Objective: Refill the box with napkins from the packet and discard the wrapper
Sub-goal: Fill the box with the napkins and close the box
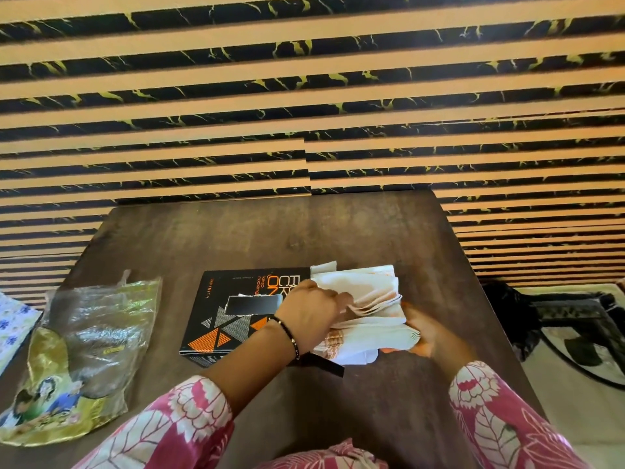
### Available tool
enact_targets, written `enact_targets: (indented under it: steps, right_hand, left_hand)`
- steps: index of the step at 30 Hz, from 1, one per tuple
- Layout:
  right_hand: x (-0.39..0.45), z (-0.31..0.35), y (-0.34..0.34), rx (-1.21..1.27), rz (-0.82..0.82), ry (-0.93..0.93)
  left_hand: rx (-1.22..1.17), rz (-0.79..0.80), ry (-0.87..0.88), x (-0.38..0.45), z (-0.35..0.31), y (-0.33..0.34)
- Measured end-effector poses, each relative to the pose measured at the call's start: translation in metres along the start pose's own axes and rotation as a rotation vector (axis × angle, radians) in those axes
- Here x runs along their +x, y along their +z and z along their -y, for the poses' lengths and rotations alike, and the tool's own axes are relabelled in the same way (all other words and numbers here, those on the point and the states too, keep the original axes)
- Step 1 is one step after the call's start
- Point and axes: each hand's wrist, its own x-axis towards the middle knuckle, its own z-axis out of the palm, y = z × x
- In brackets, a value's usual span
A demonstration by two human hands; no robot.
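Note:
A black box [216, 319] with orange triangles and a slot in its top lies flat on the brown table [270, 238]. At its right end, a stack of white and orange napkins [368, 299] is fanned out. My left hand [311, 313], with a black bead bracelet on the wrist, presses on the napkins from the left. My right hand [426, 333] holds the stack from below on the right. The clear and gold plastic wrapper [88, 350] lies flat at the table's left side, apart from both hands.
A striped black and tan wall stands right behind the table's far edge. A blue-flowered cloth [13, 323] shows at the far left. To the right of the table lies a patterned rug [581, 333] on the floor.

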Motion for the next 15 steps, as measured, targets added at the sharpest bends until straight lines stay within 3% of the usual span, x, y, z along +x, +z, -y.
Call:
enact_targets:
  steps: [6, 9, 15]
  right_hand:
    - [0.015, -0.007, -0.013, -0.064, 0.059, 0.000]
    - [0.022, -0.008, -0.018, -0.069, 0.084, 0.019]
    - [0.036, -0.014, -0.025, -0.011, 0.045, 0.021]
  left_hand:
    - [-0.071, 0.185, -0.203, 0.021, 0.000, 0.002]
    - [-0.162, 0.073, -0.188, 0.020, -0.003, 0.005]
    - [-0.256, -0.131, 0.014, 0.011, -0.010, 0.005]
